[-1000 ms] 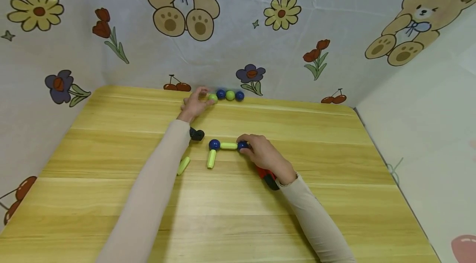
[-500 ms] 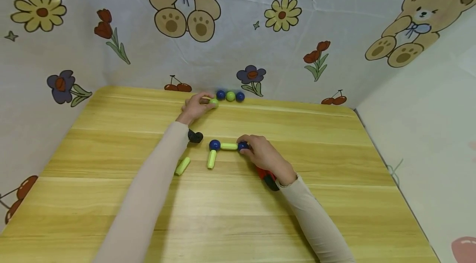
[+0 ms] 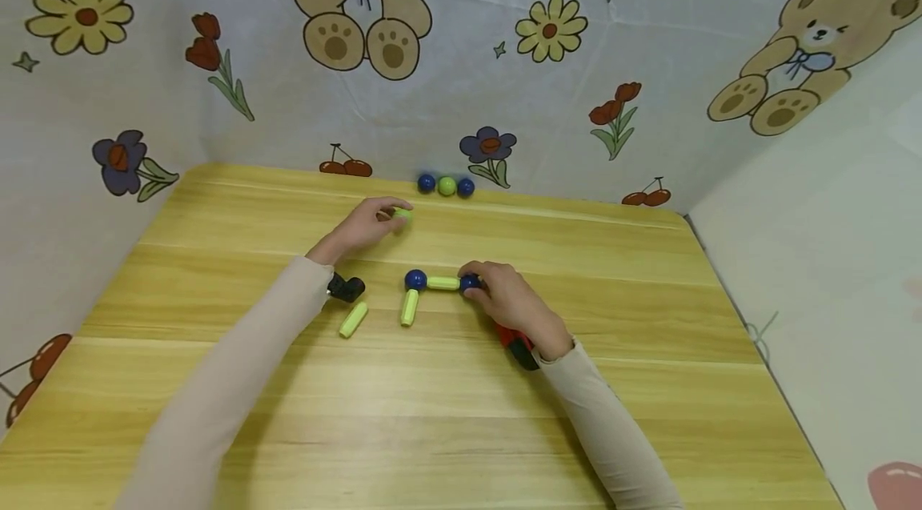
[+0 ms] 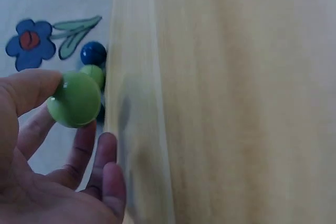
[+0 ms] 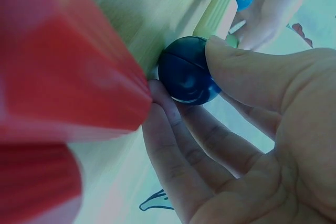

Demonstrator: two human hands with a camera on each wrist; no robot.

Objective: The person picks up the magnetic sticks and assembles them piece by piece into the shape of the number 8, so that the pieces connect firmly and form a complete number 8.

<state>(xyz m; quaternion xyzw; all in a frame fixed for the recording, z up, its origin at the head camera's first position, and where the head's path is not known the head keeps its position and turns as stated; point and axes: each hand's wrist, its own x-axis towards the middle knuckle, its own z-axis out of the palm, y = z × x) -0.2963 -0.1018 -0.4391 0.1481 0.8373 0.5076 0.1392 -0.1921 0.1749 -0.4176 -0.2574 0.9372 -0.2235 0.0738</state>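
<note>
Green ball [image 4: 76, 99], blue ball [image 5: 184, 73]: glossy, smooth, plastic-looking. Stick [image 5: 216, 17]: plastic-looking, ridged. Table [image 3: 461, 414]: wood-grain, faint sheen. Wall sheet [image 3: 461, 94]: creased, cloth or paper unclear. Sleeve [image 3: 608, 422]: matt cloth.

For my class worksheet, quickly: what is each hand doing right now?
Left hand: holding a green ball.
Right hand: holding a blue ball at the end of a green stick.

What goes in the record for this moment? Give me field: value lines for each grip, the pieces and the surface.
Left grip: holds a green ball
Right grip: holds a blue ball
Chain: held blue ball, rod, corner ball, second rod
Loose: third rod, left of the chain
Back row: blue, green, blue balls
Surface: wood-grain table
</note>
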